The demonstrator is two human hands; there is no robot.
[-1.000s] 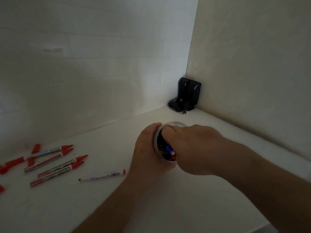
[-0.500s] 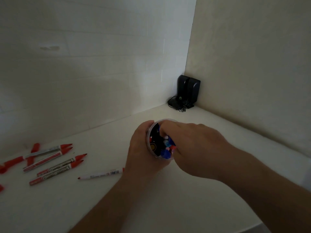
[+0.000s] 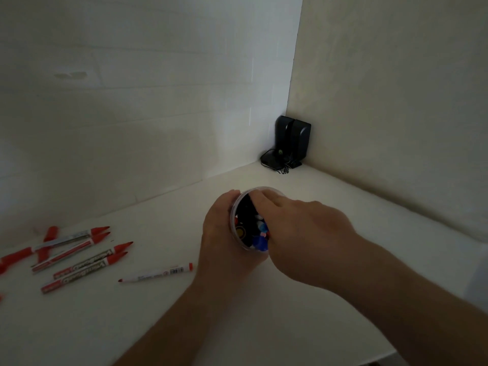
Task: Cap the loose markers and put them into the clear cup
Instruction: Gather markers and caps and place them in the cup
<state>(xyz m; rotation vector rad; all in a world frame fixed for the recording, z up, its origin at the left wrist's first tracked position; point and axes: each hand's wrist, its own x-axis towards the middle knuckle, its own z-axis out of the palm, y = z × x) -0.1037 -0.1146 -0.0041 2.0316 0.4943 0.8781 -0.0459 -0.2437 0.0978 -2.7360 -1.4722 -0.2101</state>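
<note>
My left hand (image 3: 219, 233) grips the clear cup (image 3: 233, 220) from the left and tilts its mouth toward me. Capped markers (image 3: 260, 240) in blue, red and black show inside. The fingers of my right hand (image 3: 303, 228) reach into the cup's mouth, and their tips are hidden among the markers. On the white table to the left lie several uncapped red markers (image 3: 87, 262), with a thin red-tipped white pen (image 3: 155, 273) nearer the cup. Loose red caps (image 3: 50, 233) lie at the far left.
A pair of black speakers (image 3: 291, 138) with a coiled cable stands in the far corner where the two walls meet. The white table (image 3: 264, 326) ends at a front edge at the lower right.
My left hand has tilted the cup's mouth further toward me, so more of the markers inside show. My right hand's fingers stay in the cup. The markers on the table have not moved.
</note>
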